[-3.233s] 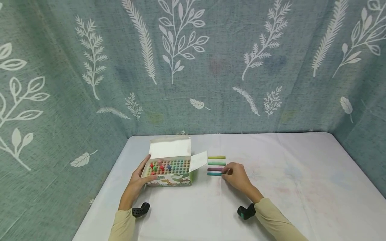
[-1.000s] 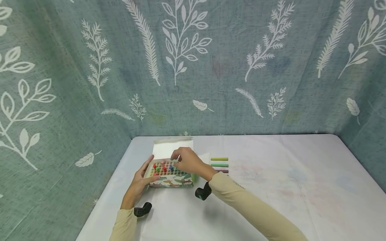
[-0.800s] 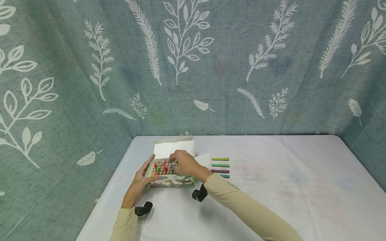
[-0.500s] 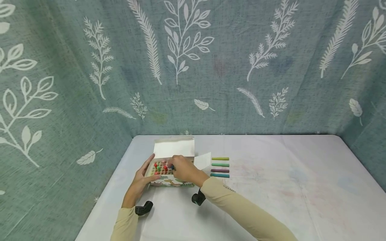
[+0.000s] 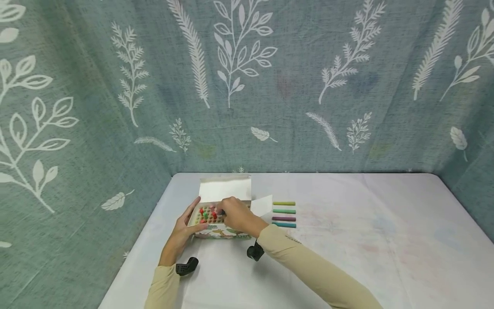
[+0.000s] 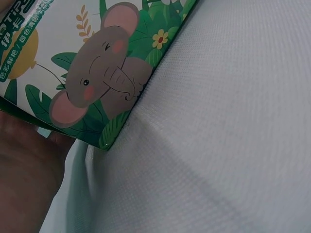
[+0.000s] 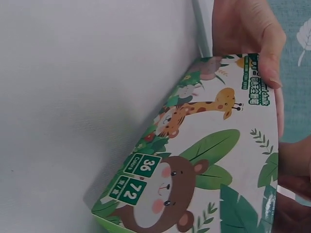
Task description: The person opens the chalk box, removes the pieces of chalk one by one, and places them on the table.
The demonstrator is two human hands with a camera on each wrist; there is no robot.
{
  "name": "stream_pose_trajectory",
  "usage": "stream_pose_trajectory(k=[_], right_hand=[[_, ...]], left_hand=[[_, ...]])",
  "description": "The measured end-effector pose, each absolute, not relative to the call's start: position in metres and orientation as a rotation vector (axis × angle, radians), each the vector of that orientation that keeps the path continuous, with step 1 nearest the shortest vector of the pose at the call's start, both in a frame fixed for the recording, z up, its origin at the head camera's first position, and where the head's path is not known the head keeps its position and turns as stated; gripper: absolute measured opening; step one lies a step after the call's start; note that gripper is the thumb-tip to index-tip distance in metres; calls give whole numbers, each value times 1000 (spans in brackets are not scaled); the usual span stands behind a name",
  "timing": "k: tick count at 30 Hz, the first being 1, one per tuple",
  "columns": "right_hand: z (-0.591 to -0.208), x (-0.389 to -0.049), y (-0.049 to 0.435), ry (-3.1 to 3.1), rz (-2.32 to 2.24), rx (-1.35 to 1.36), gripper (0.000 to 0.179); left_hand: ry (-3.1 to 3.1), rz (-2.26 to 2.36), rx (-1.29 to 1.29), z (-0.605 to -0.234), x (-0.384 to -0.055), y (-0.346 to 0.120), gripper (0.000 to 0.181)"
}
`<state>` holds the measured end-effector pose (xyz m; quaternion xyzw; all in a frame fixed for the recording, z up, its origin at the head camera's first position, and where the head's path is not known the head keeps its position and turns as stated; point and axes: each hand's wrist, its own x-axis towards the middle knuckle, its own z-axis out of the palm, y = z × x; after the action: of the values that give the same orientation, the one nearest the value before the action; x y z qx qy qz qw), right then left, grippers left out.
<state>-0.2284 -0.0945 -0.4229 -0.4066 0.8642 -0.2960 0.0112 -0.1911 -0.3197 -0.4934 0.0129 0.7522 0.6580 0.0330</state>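
A woven, leaf-patterned curtain backs the bench, draped in white textured cloth. Towards ten o'clock on it stands an open, printed cardboard box. The left hand grips its nine o'clock end; the right hand pinches a dark stick at its round holes. Four slim coloured sticks lie parallel, at the box's three o'clock.

The head view looks forward and down from well back, over the white table to the patterned curtain. Both wrist views face the printed front of the box aslant, close up, sharing its elephant, larger in the left.
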Motion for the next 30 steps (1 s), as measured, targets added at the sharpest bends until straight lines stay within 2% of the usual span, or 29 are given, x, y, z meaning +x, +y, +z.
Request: stream_pose_trajectory(k=[8,20,30], right_hand=[[-422,-230,-88,2754,-1047,-1270,21],[-369,-244,-62,2607,-1313,-1334,11],[-352,-247,-23,2601,-1409,-1281,10]], left_hand=[[2334,1999,33,-493,-194,-316,92],[2344,2011,27,-490,-195,-320,93],[2310,2039,52,-494,-192,-322,95]])
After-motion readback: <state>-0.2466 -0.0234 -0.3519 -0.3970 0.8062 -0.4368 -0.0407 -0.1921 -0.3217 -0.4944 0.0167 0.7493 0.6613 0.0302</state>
